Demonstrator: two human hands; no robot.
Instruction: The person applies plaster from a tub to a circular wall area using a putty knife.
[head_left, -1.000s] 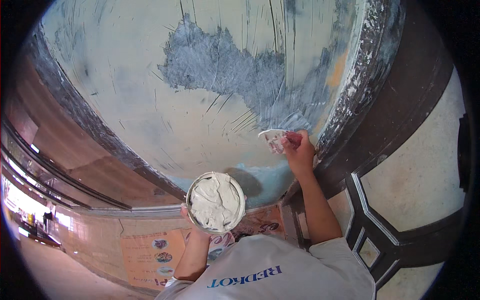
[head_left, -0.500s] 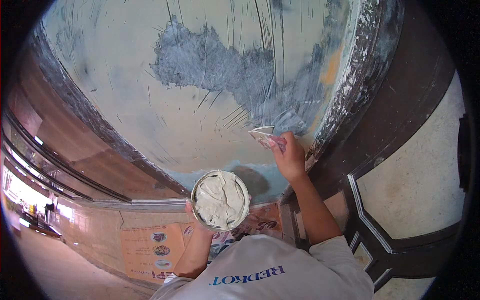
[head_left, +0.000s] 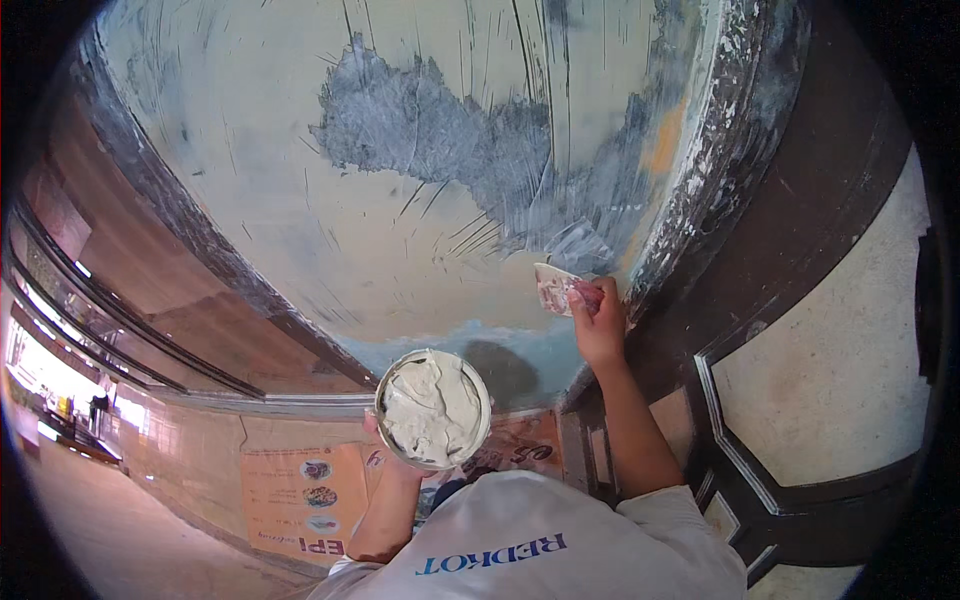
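My right hand (head_left: 598, 318) is closed round the reddish handle of a putty knife (head_left: 556, 290), whose wide blade is smeared with pale paste. The blade is at the lower right part of a worn cream wall panel (head_left: 370, 240); whether it touches the surface I cannot tell. Below and to the left, my left hand (head_left: 374, 428) holds a round tub of putty (head_left: 433, 408) from the side and underneath. Off-white paste fills the tub in thick folds. Most of the left fingers are hidden by the tub. A large grey scraped patch (head_left: 440, 130) spreads over the panel above.
A dark peeling frame (head_left: 700, 170) edges the panel at right, with dark wood and pale panels beyond it. An orange printed sheet (head_left: 290, 500) hangs on the tiled lower wall at left. Glass with dark bars (head_left: 110, 340) stands farther left.
My right hand with the putty knife has moved a little right and down, and the blade has turned to show its flat face. The tub has shifted slightly left and down.
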